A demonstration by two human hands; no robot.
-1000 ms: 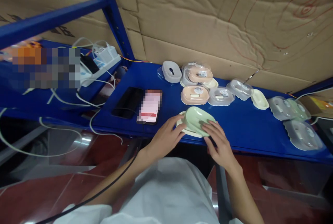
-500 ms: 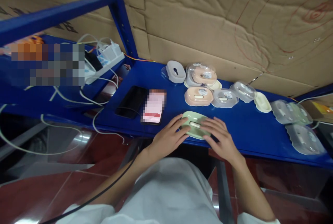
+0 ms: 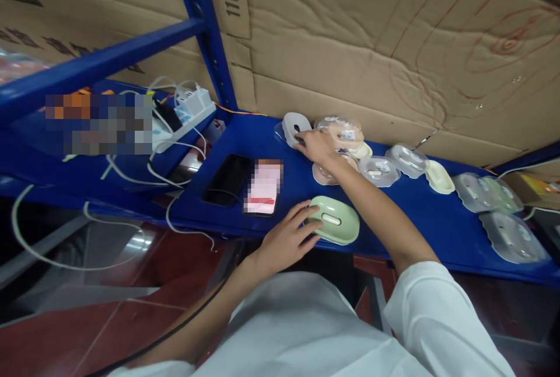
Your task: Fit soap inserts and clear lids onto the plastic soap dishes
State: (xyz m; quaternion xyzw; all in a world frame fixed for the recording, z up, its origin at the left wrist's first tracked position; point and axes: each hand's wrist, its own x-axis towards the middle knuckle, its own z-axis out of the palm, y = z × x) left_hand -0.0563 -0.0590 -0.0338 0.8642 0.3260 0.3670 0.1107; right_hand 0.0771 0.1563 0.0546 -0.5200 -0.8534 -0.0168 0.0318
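A pale green oval soap box lies flat near the front edge of the blue shelf. My left hand rests against its left end, fingers spread and touching it. My right hand is stretched to the back of the shelf, its fingertips on a grey oval lid lying in a clear cover. Right beside that hand sits a stack of peach and clear soap boxes; my forearm hides part of a peach box.
Two phones lie left of the green box. More clear, cream and grey box parts trail along the shelf to the right. A power strip with white cables sits at back left. Cardboard lines the wall behind.
My right hand left the green soap box and reached back to the grey lid. The green box now lies closed and flat; my left hand stays at its left end.
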